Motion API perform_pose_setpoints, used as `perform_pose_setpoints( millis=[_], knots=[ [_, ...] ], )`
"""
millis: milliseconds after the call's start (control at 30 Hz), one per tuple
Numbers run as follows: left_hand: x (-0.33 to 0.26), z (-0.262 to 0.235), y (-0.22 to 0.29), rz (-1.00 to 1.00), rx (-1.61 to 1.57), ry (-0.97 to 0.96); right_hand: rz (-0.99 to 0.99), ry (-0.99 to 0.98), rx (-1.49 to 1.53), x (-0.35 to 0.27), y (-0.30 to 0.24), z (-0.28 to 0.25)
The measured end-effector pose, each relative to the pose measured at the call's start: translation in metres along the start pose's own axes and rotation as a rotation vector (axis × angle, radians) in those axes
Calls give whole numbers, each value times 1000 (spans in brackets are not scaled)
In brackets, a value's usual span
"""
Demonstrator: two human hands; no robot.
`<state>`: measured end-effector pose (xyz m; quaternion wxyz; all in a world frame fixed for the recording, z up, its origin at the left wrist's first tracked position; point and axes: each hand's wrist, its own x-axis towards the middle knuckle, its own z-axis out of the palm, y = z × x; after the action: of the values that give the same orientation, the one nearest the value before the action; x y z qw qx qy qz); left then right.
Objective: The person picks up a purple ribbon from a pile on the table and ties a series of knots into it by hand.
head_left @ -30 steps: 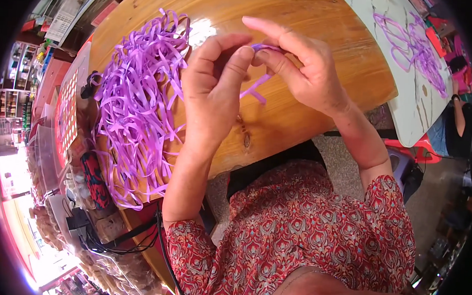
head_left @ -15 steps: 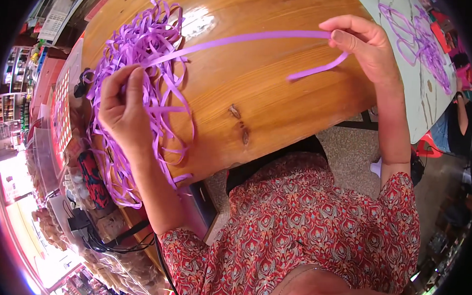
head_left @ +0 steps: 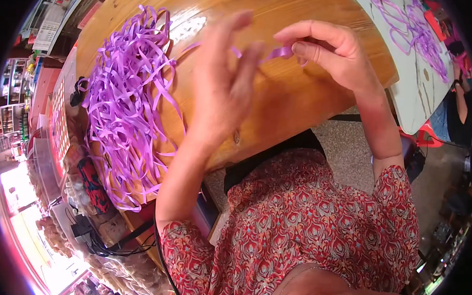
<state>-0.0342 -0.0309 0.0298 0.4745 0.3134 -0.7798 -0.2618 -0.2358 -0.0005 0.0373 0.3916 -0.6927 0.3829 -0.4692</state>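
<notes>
My right hand [head_left: 330, 52] is raised over the wooden table [head_left: 294, 103] and pinches the end of a purple ribbon strip [head_left: 274, 53] between thumb and forefinger. The strip runs left behind my left hand [head_left: 225, 84], which is blurred, fingers spread, close to the strip; I cannot tell whether it touches it. A big loose heap of purple ribbon strips [head_left: 126, 102] lies on the table to the left of my left hand.
A pale table [head_left: 409, 91] at upper right carries more purple strips [head_left: 406, 23]. Another person's arm [head_left: 458, 106] shows at the right edge. Cables, a black plug [head_left: 82, 228] and cluttered goods lie at lower left. Grey floor shows below the table edge.
My left hand left the ribbon heap and swung right toward my right hand. My right hand moved left and lower; the long stretched strip has shortened between the hands.
</notes>
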Motion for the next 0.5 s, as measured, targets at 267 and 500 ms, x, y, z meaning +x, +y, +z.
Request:
perform_pose_setpoints(
  millis=[267,500],
  knots=[
    [-6,11,-5,-441,-290,-175,-103,113,-306,-19,7,-22],
    [-9,3,-2,210,702,-115,-147,93,-310,-13,16,-4]
  ],
)
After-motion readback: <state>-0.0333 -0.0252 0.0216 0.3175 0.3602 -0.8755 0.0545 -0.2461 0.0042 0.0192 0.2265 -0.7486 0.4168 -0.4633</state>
